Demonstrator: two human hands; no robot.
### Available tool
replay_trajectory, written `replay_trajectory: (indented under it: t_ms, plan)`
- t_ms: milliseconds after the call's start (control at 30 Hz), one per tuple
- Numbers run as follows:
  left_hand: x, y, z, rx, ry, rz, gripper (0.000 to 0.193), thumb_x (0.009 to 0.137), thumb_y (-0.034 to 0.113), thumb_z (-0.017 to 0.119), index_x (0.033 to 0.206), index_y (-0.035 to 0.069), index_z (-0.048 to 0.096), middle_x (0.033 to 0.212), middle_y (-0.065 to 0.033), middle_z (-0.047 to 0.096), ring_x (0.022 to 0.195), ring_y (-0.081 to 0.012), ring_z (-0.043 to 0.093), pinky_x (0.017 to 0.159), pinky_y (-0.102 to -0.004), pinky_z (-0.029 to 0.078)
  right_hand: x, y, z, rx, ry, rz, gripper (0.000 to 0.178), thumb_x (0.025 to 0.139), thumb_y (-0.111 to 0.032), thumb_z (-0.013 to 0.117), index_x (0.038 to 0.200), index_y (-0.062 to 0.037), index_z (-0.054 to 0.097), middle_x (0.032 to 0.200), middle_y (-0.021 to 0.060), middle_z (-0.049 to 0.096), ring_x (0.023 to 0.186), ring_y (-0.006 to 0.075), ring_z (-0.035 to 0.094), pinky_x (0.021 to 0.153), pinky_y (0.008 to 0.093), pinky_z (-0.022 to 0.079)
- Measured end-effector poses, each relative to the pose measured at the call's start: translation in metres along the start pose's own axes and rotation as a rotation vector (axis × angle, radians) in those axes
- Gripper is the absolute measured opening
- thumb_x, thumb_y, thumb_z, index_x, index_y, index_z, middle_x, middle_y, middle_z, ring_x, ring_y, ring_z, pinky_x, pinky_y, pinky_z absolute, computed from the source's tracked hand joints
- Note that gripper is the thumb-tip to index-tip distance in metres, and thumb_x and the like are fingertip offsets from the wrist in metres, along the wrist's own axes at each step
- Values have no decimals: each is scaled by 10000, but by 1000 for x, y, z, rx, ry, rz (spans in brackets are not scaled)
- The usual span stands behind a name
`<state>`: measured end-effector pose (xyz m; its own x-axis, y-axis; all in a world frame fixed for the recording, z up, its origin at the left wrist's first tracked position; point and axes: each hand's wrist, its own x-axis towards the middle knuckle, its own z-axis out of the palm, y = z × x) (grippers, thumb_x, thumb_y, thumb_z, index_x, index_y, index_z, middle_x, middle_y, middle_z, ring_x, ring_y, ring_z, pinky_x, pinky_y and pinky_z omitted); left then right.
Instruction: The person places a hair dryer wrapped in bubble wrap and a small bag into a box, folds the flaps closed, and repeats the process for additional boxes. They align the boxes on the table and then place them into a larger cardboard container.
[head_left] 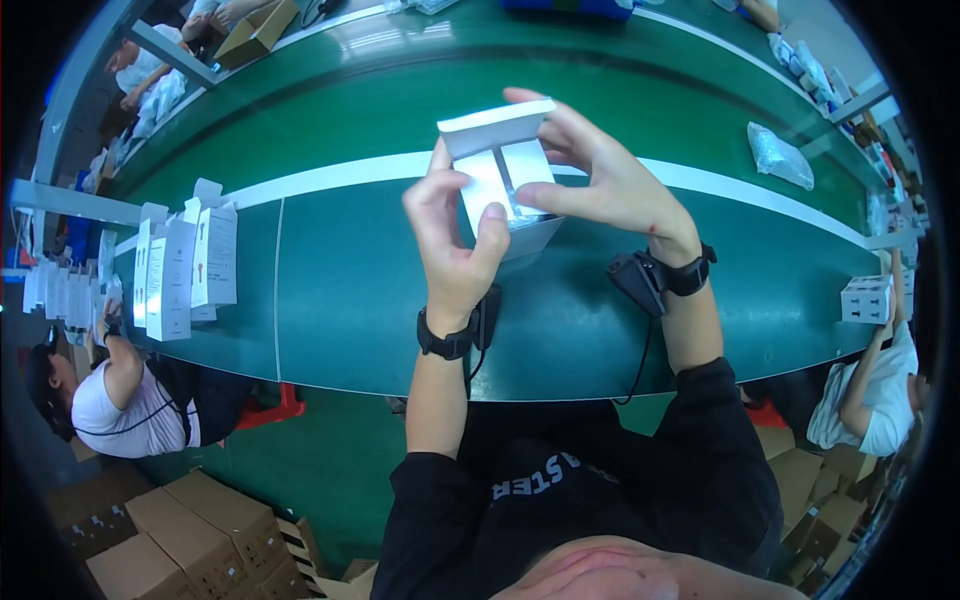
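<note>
Between my hands is a white cardboard box (537, 236), held up over the green bench with its lid raised at the far side. Two white inner flaps or parts fill its top, and a dark narrow gap runs between them. My left hand (452, 238) grips the box's left side, its thumb resting on the top. From the right, my right hand (610, 182) has its thumb pressed on the top by the gap, while its other fingers reach around the far right side. Most of the box's left wall is hidden by my left hand.
Several tall white boxes (170, 275) stand on the bench at left. A clear plastic-wrapped packet (780, 157) lies on the green belt (640, 110) at far right. Co-workers sit at both sides; one at right touches a white box (866, 299). Brown cartons (210, 535) are stacked at lower left.
</note>
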<state>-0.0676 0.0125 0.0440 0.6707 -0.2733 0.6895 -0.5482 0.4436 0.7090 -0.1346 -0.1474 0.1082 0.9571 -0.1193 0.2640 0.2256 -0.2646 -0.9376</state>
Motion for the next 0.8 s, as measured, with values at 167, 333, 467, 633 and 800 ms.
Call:
replay_trajectory:
  t_ms: [167, 333, 467, 633, 800]
  plan:
    - [4, 8, -2, -50, -45, -115, 386, 792, 54, 635, 1177, 39, 609, 1449, -216, 380, 1248, -350, 485, 1047, -449, 371, 2, 10, -16, -299, -164, -316, 625, 689, -160, 820, 1274, -138, 602, 1396, 128, 469, 1282, 256, 463, 1068, 381, 369]
    - [4, -11, -29, -7, -258, 58, 422, 785, 57, 640, 1203, 23, 598, 1453, -227, 391, 1297, -353, 441, 1077, -451, 336, -3, -13, -21, -345, -362, -320, 539, 703, -166, 806, 1215, -127, 643, 1356, 129, 516, 1257, 295, 492, 1060, 386, 381]
    - [8, -7, -33, 44, -357, -28, 448, 799, 99, 644, 1235, 19, 585, 1456, -243, 386, 1349, -360, 384, 1102, -456, 302, -5, -13, -15, -529, -223, -378, 449, 723, -163, 787, 1155, -108, 679, 1289, 133, 575, 1206, 313, 542, 1015, 393, 431]
    - [8, -1, -26, -76, -271, -66, 411, 831, 146, 620, 1225, 29, 605, 1466, -256, 364, 1372, -370, 353, 1109, -462, 287, -5, -14, -12, -672, -174, -544, 348, 751, -151, 760, 1090, -93, 701, 1256, 138, 603, 1165, 337, 574, 944, 398, 489]
    - [7, -6, -27, -110, -260, -63, 352, 850, 168, 599, 1171, 28, 631, 1468, -273, 351, 1367, -369, 357, 1115, -468, 272, -10, -12, -5, -781, -119, -596, 300, 783, -142, 734, 1077, -98, 693, 1253, 138, 607, 1154, 346, 580, 921, 396, 505]
